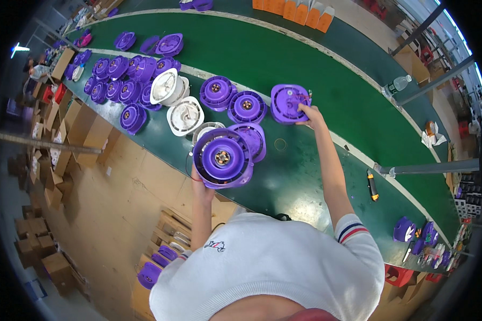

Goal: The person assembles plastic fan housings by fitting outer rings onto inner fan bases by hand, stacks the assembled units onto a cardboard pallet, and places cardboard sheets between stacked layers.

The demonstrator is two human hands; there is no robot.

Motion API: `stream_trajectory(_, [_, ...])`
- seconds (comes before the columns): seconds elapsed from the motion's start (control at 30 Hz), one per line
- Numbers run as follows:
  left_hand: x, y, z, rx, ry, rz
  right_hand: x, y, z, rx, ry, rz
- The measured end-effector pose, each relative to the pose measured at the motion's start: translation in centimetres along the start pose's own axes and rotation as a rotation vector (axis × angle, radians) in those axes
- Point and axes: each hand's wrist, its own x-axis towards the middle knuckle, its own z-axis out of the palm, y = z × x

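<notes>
Purple round housing (223,159) fills left hand (199,187), seemingly curled; right hand (312,116) pinches square housing (288,103), whose wires (308,97) it could snag.

The long, dark-green work table (300,174) carries round purple plastic housings (247,106), rounded-square white plastic housings (185,115) and a yellow-and-black cutter (372,187).

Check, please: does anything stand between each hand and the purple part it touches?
Nothing visible does. The right hand directly touches the square purple part at its right edge; the left hand meets the round purple housing at its lower left.
</notes>
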Motion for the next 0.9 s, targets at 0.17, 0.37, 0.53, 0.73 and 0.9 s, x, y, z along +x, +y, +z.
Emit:
stream_trajectory(0.17, [-2.3, -0.8, -1.9, -0.082, -0.017, 0.049, -2.8, 2.4, -0.2, -0.188, -0.027, 0.031])
stream_trajectory(0.37, [-9.0, -1.7, -0.1, -0.172, 0.077, 0.122, -7.9, 2.8, -1.6, -0.271, -0.072, -0.071])
stream_trajectory(0.53, [-17.2, -5.4, -2.5, -0.23, 0.211, 0.209, -22.1, 6.6, 0.6, -0.234, -0.446, -0.438])
stream_trajectory(0.73, [-29.0, -10.5, -2.5, -0.268, 0.357, 0.333, -36.4, 15.8, 5.1, 0.025, -1.086, -0.046])
stream_trajectory(0.9, [-39.3, -13.0, -5.2, -0.309, 0.485, 0.42, -40.0, 21.3, 8.1, -0.119, -1.191, 0.065])
